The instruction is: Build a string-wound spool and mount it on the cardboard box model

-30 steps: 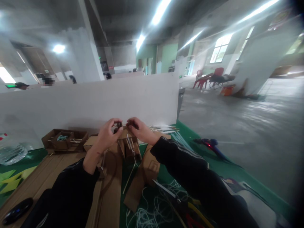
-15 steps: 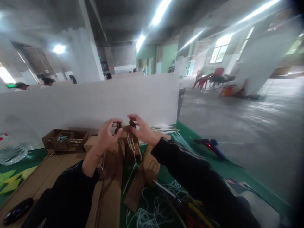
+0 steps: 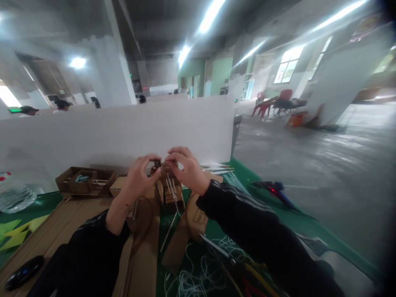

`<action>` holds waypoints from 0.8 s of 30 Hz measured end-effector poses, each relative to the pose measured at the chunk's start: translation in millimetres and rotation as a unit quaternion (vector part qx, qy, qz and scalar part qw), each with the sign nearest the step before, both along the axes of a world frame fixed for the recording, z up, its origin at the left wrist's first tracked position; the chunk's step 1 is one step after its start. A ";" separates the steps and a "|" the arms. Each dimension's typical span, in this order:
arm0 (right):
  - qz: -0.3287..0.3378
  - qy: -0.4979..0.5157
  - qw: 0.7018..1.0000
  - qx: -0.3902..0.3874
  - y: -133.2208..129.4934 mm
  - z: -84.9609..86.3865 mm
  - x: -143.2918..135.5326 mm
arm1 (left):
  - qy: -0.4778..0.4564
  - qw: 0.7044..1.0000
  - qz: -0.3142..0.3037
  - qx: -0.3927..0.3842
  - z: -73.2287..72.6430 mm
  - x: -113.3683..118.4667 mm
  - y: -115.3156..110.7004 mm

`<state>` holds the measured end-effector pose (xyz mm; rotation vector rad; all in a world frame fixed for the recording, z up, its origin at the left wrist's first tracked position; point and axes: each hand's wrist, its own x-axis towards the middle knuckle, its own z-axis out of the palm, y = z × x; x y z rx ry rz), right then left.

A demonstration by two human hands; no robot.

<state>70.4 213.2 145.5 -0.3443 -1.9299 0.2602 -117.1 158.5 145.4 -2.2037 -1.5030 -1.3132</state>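
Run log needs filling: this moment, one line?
left hand: pinching small dark piece | right hand: close beside, grip unclear | scissors: on green table

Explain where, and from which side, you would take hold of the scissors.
I'd grip the scissors by the yellow handle, behind the pivot, from above on the wearer's near side. The handle end lies toward the wearer, while the bright blade points forward and left, with loose white string beside it. Gripping there would risk the sharp end and a snag.
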 end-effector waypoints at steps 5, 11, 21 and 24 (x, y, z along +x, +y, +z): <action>0.000 -0.033 0.999 0.005 -9.2 4.6 7.3 | 0.002 1.000 0.006 0.007 -1.2 0.1 -1.1; 0.005 -0.038 0.998 -0.045 -17.8 5.3 15.9 | 0.007 1.000 0.013 0.018 -1.1 1.2 -2.5; 0.289 0.018 0.895 -0.340 -35.0 23.4 33.5 | 0.029 0.999 0.012 0.022 0.5 5.9 -4.6; 0.269 0.009 0.877 -0.398 -37.0 25.1 36.5 | 0.027 0.999 0.013 0.025 1.5 7.8 -6.3</action>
